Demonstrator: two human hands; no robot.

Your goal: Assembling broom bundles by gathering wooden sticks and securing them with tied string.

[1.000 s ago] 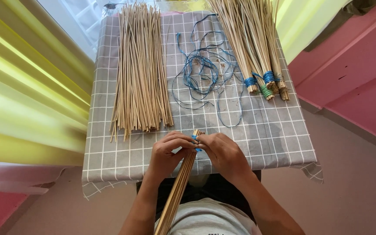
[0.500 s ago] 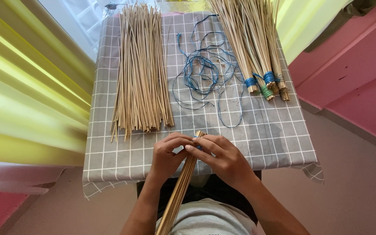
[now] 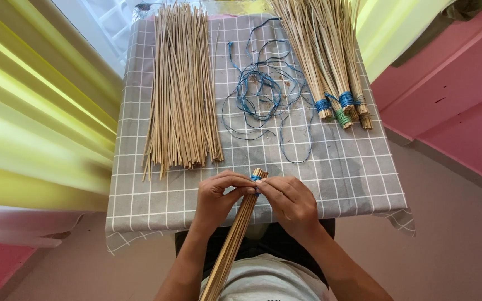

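While pinching blue cord (image 3: pixel 256 178), both hands closed around stick bundle (image 3: pixel 235 237)

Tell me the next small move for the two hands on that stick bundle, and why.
Probably one more tight turn of the blue string around the bundle, close to its top end. Both the left hand and right hand pinch there, and only a thin band of string shows, while the finished bundles carry thicker wraps.

A grey checked cloth (image 3: pixel 358 173) covers the table. Far left lies a loose pile of sticks (image 3: pixel 182 89), far right tied bundles (image 3: pixel 330 61), with tangled blue string (image 3: pixel 260 92) between them.
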